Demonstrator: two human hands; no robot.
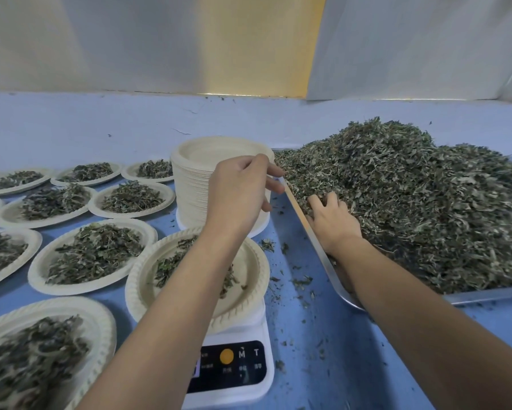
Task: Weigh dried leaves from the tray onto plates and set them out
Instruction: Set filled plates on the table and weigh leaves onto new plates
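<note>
Right hand (331, 220) grip curled into leaves (411, 187) (left hand (240, 190) hovering, relaxed).

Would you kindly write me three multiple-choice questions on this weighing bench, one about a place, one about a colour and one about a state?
1. The least-filled plate stands:
A on the scale
B on a chair
C on the floor

2. The round button on the scale is:
A green
B orange
C blue

3. The right hand is:
A lifting a cup
B flat on the scale
C dug into the leaves on the tray

Key:
1 A, the plate sits on top of the scale.
2 B, the button shows plainly orange.
3 C, its fingers curl down into the leaves.
</note>
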